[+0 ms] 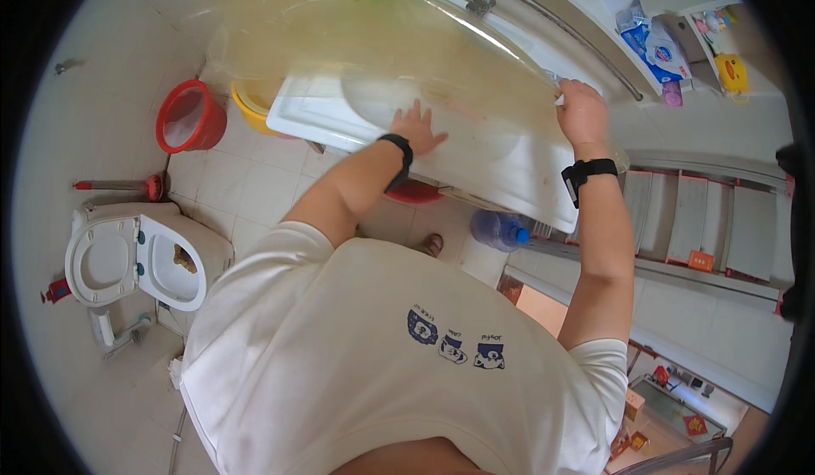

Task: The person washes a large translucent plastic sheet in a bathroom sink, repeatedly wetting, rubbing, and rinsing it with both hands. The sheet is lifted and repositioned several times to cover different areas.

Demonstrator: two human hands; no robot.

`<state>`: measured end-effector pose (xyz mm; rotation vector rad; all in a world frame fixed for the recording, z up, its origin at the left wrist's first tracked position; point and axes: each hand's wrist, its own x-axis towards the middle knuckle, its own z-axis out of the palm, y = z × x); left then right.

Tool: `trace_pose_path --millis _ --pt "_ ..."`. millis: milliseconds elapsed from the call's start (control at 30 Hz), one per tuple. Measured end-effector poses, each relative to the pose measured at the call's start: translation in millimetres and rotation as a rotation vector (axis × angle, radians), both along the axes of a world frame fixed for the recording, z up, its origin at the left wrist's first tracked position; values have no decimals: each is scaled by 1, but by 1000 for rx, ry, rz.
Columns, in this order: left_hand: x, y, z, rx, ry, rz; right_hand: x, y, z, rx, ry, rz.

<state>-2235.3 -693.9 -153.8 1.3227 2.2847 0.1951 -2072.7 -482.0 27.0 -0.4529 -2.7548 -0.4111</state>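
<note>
Gripping a translucent yellowish plastic sheet [340, 29] at its right end with curled right hand [584, 114]; spreading left hand [416, 131] on its near side. Extends lengthwise leftward over white worktop [310, 106].

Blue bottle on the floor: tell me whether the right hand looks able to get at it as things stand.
Probably not: the right hand holds the yellowish plastic sheet, and the white countertop lies between hand and blue bottle.

A see-through, yellow-tinted plastic sheet [306, 33] lies bowed and partly raised across a white basin top [310, 108].
</note>
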Motion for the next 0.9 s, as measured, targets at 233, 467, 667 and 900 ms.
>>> trace_pose_path --millis 233,467,667,900 --pt "-66 -101 62 842 460 126 48 -42 -22 24 -31 -133" --pt "-187 -146 169 607 933 -66 83 -57 -42 30 148 -61" --pt "-219 -110 200 193 632 -142 83 -43 -11 116 216 -31" --pt "-222 -104 206 511 883 -161 103 -52 -11 108 247 -140"
